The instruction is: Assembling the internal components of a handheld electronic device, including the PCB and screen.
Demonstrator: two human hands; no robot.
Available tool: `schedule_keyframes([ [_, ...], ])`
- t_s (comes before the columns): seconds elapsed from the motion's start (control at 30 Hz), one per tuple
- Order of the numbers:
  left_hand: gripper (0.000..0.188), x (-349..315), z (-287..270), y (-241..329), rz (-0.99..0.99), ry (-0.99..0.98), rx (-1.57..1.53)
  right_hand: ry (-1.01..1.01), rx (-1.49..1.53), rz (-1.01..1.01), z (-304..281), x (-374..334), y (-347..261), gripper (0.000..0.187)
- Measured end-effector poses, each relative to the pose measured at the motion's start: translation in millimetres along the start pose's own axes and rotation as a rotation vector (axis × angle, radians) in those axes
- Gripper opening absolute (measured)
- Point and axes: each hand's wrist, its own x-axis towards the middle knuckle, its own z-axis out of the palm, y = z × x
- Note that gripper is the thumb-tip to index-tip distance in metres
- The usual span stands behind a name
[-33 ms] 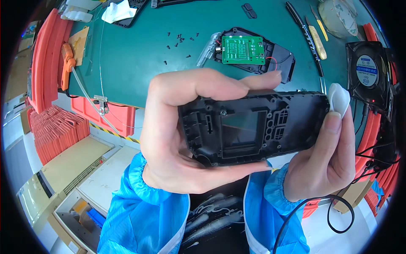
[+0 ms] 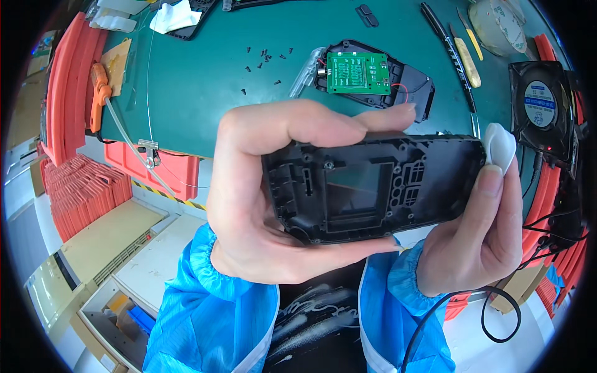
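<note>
Gripping black housing (image 2: 373, 186) with both hands, cloth (image 2: 500, 146) alongside.

Open mat in the middle, clutter around the rim

Both hands hold the black plastic housing (image 2: 373, 186) up above the near edge of the green mat (image 2: 205, 93), so that edge is blocked from the front. Behind it, a bare stretch of mat lies left of centre, broken only by a scatter of small black screws (image 2: 264, 62). The open case with the green circuit board (image 2: 373, 78) fills the middle right. Further right, hand tools (image 2: 457, 53), a tape roll (image 2: 497, 25) and the black fan (image 2: 540, 109) crowd the way. The orange screwdriver (image 2: 96, 93) and its clear tube line the left edge, with red strips (image 2: 65, 81) beyond.
</note>
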Motion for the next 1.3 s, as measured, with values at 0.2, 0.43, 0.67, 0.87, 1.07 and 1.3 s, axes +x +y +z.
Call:
schedule_keyframes([
  [0.2, 0.093, 0.1, -0.8, 1.4, 0.038, -0.036, 0.043, 0.003, -0.057, -0.042, -0.3, -0.8, -0.5, 0.029],
  [0.43, 0.092, 2.1, -1.3, 2.9, 0.070, -0.044, 0.041, -0.003, -0.028, -0.034, -0.3, -0.4, -0.7, 0.029],
  [0.67, 0.093, 3.4, -3.4, 3.8, 0.103, -0.062, 0.096, -0.013, 0.008, -0.024, -0.8, -0.8, 0.9, 0.029],
  [0.87, 0.094, 4.0, -4.3, 4.1, 0.120, -0.051, 0.071, 0.012, 0.022, -0.050, 2.7, -0.7, 0.6, 0.029],
  [1.07, 0.096, 3.3, -3.3, 7.0, 0.050, -0.037, 0.026, 0.025, 0.043, 0.011, 2.7, -2.0, -3.8, 0.029],
  [1.3, 0.094, 3.6, -3.3, 5.6, 0.123, -0.058, 0.036, -0.012, -0.028, -0.058, -2.0, -1.0, 2.9, 0.030],
])
